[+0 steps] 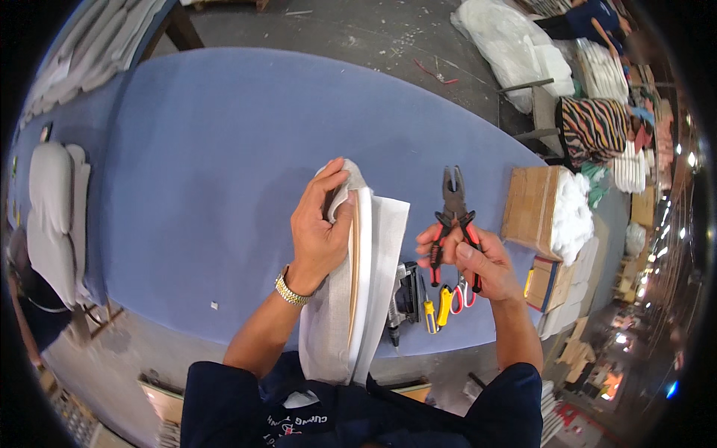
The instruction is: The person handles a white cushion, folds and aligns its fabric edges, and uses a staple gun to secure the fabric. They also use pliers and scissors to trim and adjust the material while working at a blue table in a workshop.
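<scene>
My left hand (320, 231) grips the upper end of a long padded panel (364, 261), which stands on edge against my body. White foam and a thin brown board edge show along its side, and light grey fabric (390, 243) hangs loose from it. The fabric is bunched under my left fingers. To the right, my right hand (487, 263) is closed around the red and black handles of pliers (453, 196). Their dark jaws point away from me, slightly parted, apart from the panel. Below them lie a black staple gun (407, 295), a yellow screwdriver (429, 317), a yellow utility knife (445, 305) and red-handled scissors (467, 293).
A blue-covered table (202, 149) spreads under my hands. At its right edge stands a cardboard box (526, 201) with white stuffing (572, 216). Grey padded pieces (52, 190) are stacked at the left. A chair (545, 112) and other people are beyond the far right.
</scene>
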The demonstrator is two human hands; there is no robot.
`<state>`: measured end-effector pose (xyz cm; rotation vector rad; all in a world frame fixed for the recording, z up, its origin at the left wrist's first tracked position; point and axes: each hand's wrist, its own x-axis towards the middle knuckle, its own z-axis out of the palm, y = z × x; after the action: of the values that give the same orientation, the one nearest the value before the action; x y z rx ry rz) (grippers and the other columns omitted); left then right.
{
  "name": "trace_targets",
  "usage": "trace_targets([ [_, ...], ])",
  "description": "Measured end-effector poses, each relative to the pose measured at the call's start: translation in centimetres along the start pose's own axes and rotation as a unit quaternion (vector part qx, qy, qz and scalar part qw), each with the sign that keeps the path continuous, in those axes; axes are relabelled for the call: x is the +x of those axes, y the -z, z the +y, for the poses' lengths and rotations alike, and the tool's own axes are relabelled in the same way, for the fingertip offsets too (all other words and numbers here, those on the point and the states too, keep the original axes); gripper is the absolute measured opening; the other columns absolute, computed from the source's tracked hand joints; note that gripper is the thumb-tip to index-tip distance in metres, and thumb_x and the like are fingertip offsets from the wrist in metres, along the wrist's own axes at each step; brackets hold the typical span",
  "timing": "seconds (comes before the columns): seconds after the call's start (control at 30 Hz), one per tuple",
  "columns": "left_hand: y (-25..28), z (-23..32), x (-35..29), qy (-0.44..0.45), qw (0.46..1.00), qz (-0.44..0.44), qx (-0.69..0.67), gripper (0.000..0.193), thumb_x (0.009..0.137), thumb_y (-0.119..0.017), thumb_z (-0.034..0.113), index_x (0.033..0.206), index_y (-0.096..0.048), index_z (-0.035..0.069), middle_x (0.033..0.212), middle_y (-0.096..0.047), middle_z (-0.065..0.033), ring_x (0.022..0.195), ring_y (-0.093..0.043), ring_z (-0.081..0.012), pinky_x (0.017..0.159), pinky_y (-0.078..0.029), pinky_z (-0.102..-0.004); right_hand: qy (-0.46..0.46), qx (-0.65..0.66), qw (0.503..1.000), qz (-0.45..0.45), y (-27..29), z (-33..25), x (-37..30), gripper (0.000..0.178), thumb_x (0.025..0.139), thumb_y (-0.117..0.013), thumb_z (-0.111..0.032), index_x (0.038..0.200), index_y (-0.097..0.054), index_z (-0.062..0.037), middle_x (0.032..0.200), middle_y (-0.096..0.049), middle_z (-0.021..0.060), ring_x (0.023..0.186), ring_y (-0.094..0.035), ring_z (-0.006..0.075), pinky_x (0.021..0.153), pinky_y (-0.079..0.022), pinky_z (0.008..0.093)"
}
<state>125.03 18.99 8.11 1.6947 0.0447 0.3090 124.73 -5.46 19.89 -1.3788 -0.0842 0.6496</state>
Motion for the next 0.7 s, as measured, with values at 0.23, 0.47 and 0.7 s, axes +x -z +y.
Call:
trace_targets([
  [0.23, -0.1, -1.1, -0.4, -0.015, 0.999, 0.021, -0.042, 0.019, 0.098, -0.065, 0.003, 0.116, -0.066, -0.003, 0.139, -0.064, -0.0204, 0.128, -0.063, -0.0285, 0.107, -0.049, -0.0389, -0.265, -0.014, 0.96, -0.094, -1.1, -1.7, 3.9, 0.028, 0.104, -0.059, -0.019, 0.12, -0.066, 0.0037, 0.136, -0.062, 0.0155, 0.103, -0.061, 0.0159, 0.093, -0.051, 0.0334],
  [0.47, 0.1, -0.7, -0.7, -0.061, 0.997, 0.038, -0.006, 0.023, 0.088, -0.069, -0.005, 0.11, -0.072, -0.002, 0.132, -0.067, -0.0186, 0.124, -0.066, -0.0319, 0.1, -0.056, -0.0368, -0.353, -0.099, 0.925, -0.103, -0.9, -1.2, 5.8, 0.033, 0.107, -0.055, -0.031, 0.122, -0.067, -0.003, 0.12, -0.066, 0.0055, 0.11, -0.06, 0.0132, 0.096, -0.052, 0.0342],
  [0.7, 0.9, -1.3, -0.1, -0.06, 0.995, -0.023, -0.078, 0.024, 0.099, -0.063, 0.01, 0.116, -0.075, -0.001, 0.139, -0.063, -0.02, 0.129, -0.061, -0.03, 0.108, -0.048, -0.0417, -0.342, -0.133, 0.924, -0.104, -0.3, -1.0, 7.0, 0.036, 0.106, -0.056, -0.037, 0.121, -0.067, -0.0054, 0.118, -0.068, 0.0035, 0.11, -0.061, 0.0145, 0.094, -0.053, 0.0368],
])
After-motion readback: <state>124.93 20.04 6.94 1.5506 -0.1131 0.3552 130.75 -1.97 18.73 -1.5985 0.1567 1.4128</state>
